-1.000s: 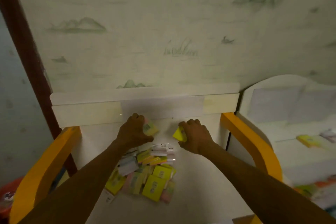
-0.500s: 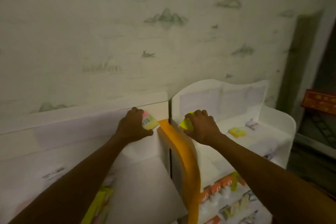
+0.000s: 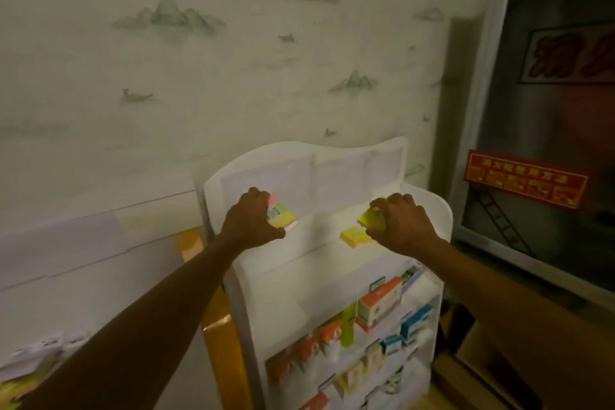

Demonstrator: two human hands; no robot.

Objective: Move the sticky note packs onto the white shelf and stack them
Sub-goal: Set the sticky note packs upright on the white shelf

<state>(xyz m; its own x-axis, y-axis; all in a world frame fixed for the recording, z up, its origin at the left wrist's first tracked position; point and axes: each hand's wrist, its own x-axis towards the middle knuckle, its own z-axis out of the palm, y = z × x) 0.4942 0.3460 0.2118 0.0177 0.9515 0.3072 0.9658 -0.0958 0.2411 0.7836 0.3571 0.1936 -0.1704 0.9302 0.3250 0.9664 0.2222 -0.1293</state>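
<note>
On white shelf (image 3: 332,253) top tier: one yellow pack (image 3: 354,236).

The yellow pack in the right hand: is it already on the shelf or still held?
Held: the right hand grips the yellow pack above the top shelf.

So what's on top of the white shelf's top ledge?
One yellow pack lies on the white shelf. The right hand hides whatever is beneath it.

top shelf (image 3: 312,243): lying pack (image 3: 354,237) right | lower tiers: boxes (image 3: 379,304)
</note>
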